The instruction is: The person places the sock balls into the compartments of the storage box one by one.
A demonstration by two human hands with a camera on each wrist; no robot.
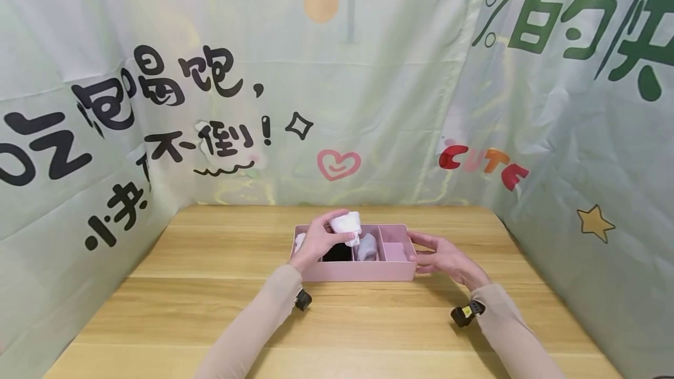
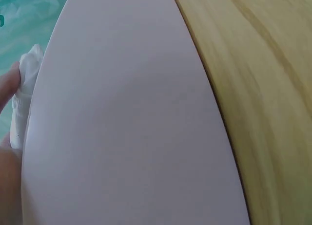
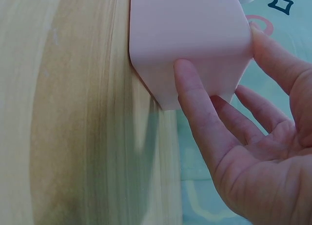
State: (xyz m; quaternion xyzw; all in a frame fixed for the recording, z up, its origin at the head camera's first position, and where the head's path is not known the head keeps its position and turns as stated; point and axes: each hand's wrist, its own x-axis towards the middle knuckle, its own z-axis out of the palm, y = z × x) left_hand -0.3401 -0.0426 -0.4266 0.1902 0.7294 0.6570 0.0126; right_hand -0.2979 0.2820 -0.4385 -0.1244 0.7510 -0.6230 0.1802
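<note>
A long, shallow pink organizer box (image 1: 363, 272) of smooth matte plastic, its corners rounded and its inside split by thin dividers into compartments, sits on a pale wooden counter (image 1: 210, 309) with lengthwise grain, near the far middle of the surface. The person's left hand (image 1: 318, 240) grips a rolled white sock (image 1: 346, 224), soft and ribbed at its cuff, fingers curled round it and lifting it just above the box's left-of-centre compartments. The left wrist view shows little but the box's plain pink wall, with the white knit bundle pinched against a fingertip at the far left edge. Below the raised sock, a black item (image 1: 337, 253) lies in one compartment, a grey fabric bundle (image 1: 367, 247) fills the next one to the right, and a pale roll (image 1: 299, 242) shows at the left end; the rightmost compartment shows only its pink floor. The right hand (image 1: 444, 257) is spread flat and relaxed, grasping nothing: its straight fingers and thumb press against the box's right end wall, as the right wrist view shows plainly. Both forearms wear close-fitting beige sleeves (image 1: 253, 326). A thin, creased pale green cloth backdrop (image 1: 368, 75) printed with black and green characters, a pink heart and a yellow star encloses the counter on three sides
</note>
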